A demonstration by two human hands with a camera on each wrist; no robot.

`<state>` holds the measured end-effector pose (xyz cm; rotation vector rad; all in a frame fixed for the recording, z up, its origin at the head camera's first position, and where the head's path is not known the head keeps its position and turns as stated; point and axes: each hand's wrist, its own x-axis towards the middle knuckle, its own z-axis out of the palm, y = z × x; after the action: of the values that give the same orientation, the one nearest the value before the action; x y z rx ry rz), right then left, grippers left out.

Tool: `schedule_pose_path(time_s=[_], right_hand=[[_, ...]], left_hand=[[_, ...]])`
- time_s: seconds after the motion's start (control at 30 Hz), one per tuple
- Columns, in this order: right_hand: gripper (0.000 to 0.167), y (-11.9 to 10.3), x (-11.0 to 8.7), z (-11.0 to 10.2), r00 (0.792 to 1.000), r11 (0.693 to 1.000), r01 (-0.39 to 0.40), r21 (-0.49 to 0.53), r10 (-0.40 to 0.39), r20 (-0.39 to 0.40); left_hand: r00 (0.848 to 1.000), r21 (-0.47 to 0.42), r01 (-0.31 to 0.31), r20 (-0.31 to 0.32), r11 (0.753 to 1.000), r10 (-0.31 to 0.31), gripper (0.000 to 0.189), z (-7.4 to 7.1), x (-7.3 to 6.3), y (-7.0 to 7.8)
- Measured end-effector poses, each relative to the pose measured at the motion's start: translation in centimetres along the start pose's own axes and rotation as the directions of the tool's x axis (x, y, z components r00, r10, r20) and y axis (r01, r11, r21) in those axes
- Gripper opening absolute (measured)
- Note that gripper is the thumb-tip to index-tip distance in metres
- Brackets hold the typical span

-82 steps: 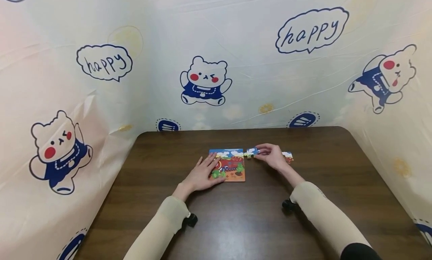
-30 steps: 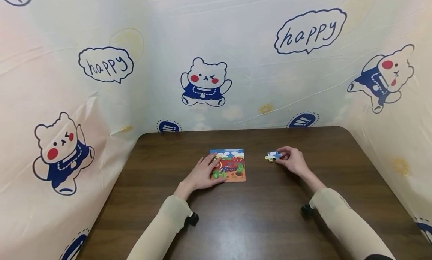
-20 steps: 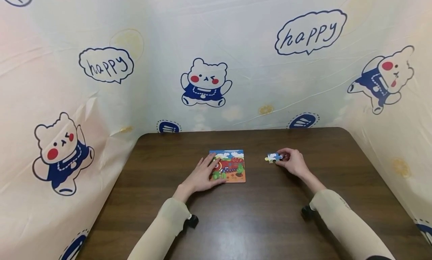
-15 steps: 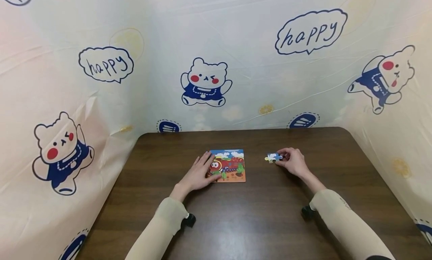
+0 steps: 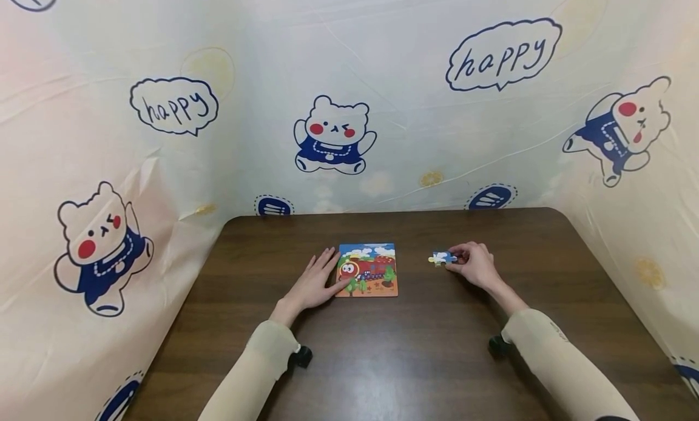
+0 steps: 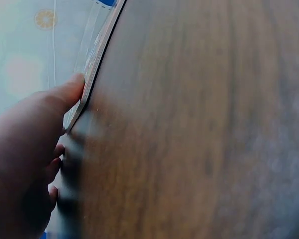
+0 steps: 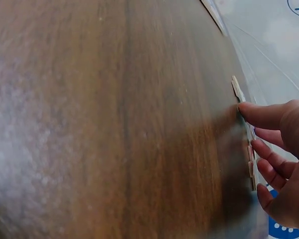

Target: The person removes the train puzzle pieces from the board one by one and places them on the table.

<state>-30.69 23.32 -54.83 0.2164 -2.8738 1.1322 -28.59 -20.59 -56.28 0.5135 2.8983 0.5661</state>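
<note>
A square jigsaw puzzle (image 5: 377,269) with a cartoon red train, blue sky and orange ground lies flat on the table. My left hand (image 5: 310,287) lies along its left edge, fingers extended on the wood, with the thumb over the lower left corner. To the puzzle's right, my right hand (image 5: 476,264) pinches a blue and white puzzle piece (image 5: 439,258) low at the tabletop. In the right wrist view, another puzzle piece (image 7: 250,167) shows edge-on beneath the curled fingers; the hand mostly hides it in the head view.
The dark brown wooden table (image 5: 382,354) has rounded far corners. Pale cloth (image 5: 404,105) printed with bears and "happy" bubbles hangs behind it and at both sides. Dark wrist cameras sit under both cuffs.
My right hand has carried the piece rightward, away from the puzzle's right edge, and then stayed there. My left hand has slid left off the picture, uncovering the train's face.
</note>
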Motion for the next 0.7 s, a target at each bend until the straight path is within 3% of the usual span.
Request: schedule_pose_path(time_s=[0.27,0.5,0.7], right_hand=[[0.040,-0.3,0.3,0.3,0.999,0.999,0.019,0.039,-0.018,-0.031],[0.042,-1.9,1.1,1.1,0.996,0.979,0.084,0.185,-0.077,-0.046],[0.043,-3.4,1.4,1.9,0.993,0.964,0.114,0.242,-0.112,-0.022]], left_hand=[[1.000,-0.009,-0.006,-0.006,1.000,0.006,0.091,-0.1,-0.2,0.1],[1.000,-0.025,-0.007,-0.009,1.000,0.007,0.090,-0.2,-0.3,0.2],[1.000,-0.035,-0.011,-0.013,0.999,0.011,0.090,-0.1,-0.3,0.1]])
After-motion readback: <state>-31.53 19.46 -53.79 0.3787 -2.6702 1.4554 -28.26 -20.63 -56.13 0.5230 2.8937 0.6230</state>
